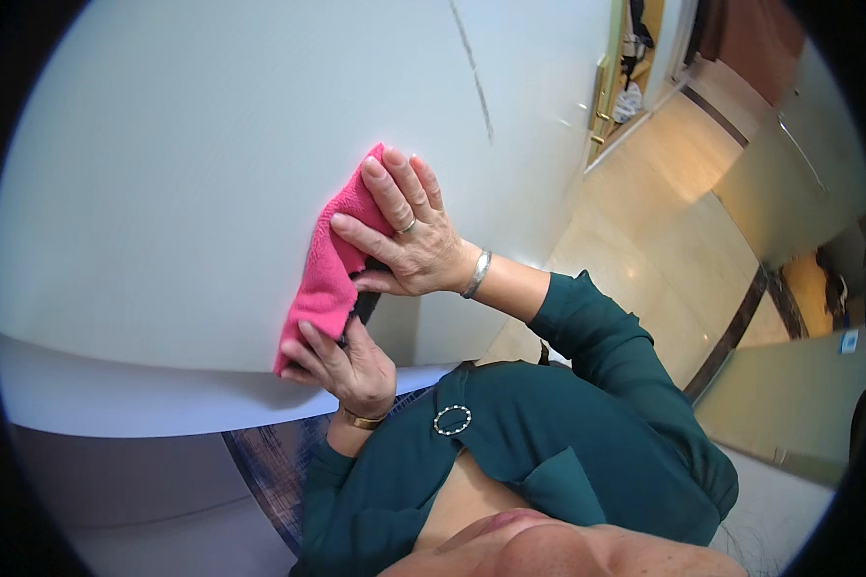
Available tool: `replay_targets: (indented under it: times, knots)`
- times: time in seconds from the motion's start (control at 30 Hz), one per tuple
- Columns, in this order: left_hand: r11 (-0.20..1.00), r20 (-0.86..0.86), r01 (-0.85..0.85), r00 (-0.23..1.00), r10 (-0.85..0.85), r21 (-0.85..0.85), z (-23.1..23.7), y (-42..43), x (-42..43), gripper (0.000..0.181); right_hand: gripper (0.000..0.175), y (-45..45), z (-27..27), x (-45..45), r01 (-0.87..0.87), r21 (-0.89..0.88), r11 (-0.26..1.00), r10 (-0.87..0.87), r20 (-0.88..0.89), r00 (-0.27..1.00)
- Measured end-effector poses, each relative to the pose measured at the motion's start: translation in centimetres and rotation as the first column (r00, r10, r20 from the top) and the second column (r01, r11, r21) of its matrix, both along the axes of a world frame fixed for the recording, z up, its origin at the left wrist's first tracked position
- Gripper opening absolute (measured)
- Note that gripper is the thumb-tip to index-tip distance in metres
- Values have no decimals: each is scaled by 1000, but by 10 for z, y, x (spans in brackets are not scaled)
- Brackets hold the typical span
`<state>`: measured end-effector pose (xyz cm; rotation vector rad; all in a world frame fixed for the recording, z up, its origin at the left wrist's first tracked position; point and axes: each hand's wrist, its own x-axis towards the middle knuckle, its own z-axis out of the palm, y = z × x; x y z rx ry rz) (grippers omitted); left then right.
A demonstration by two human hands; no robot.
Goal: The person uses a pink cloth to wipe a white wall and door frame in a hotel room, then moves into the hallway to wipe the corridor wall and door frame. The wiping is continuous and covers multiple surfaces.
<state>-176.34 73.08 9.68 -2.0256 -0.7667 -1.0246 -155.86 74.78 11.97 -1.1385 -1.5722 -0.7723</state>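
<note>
A pink fabric cloth (325, 270) lies against a large, smooth white panel (180, 180), slanting across its surface. My right hand (411, 234), with a ring and a silver bracelet, presses flat on the cloth's upper end, fingers spread. At the lower end, my left hand (350, 364) holds the cloth near the panel's edge, its fingertips partly over the pink fabric. Something dark, perhaps the cloth's underside, shows between the two hands. A thin dark streak (476, 72) runs along the panel above my right hand.
Past the panel's right side is a shiny tiled floor (642, 216) with dark strips. A door frame with a brass lock plate (600, 108) stands at the upper right, and a glass panel with a metal handle (801, 151) beyond. A blue patterned carpet (278, 469) lies below the panel.
</note>
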Motion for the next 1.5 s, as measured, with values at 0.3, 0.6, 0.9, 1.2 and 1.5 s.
replay_targets:
  times: [0.3,0.6,0.9,1.2,1.5]
  knots:
    - [986,-160,-29,987,3,-161,27,6,151,40,84,18,-29,148,57,-11,998,-58,-236,970]
    - [971,-292,-24,955,-48,-239,28,11,185,59,73,-6,-28,168,217,-131,967,-249,-330,911]
    - [984,48,-95,994,103,-152,52,-13,51,68,66,-7,43,38,-193,85,978,202,-114,973]
    - [933,140,-356,928,346,53,90,-20,2,77,73,5,119,-25,-224,136,965,172,317,933]
    - [991,120,-109,988,99,80,119,9,111,78,64,8,126,99,-294,23,955,289,123,949]
